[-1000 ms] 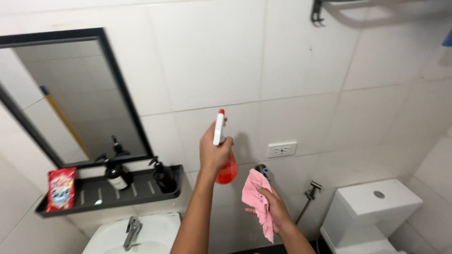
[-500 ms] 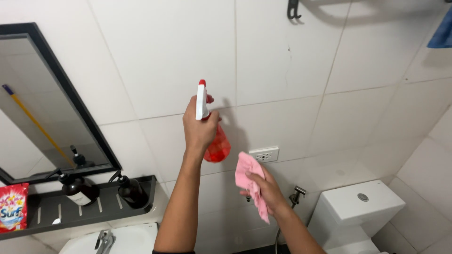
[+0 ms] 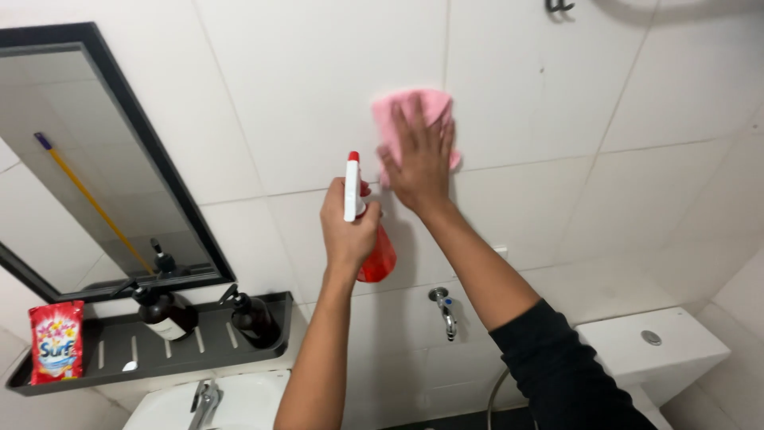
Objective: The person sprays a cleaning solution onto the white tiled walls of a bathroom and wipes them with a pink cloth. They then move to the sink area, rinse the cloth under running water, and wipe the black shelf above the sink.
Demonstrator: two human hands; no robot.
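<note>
The left hand (image 3: 348,227) is wrapped around the neck of a spray bottle with a white-and-red trigger head and a translucent red body (image 3: 374,251), held upright in front of the white tiled wall (image 3: 318,95). The fingers are curled tightly around the neck. The bottle body glows red throughout; the fill level cannot be determined.

The right hand (image 3: 420,159) lies flat against the wall with its fingers spread and extended upward, pressing a pink cleaning cloth (image 3: 406,111) onto the tile. The cloth shows above and beside the fingers, just above a horizontal grout line. A black sleeve (image 3: 557,366) covers the right forearm.

Lower left, a dark grey slotted wall shelf (image 3: 103,354) is mounted below a black-framed rectangular mirror (image 3: 79,159). The shelf holds three items: a red detergent sachet (image 3: 56,342) standing at the left end, and two dark brown pump dispenser bottles (image 3: 163,310) and (image 3: 251,317) standing apart. Their contents are not visible.

A white washbasin (image 3: 247,402) with a chrome tap (image 3: 205,398) sits under the shelf. A chrome wall valve (image 3: 444,306) is mounted between the arms, and a white toilet cistern (image 3: 652,350) stands at lower right.
</note>
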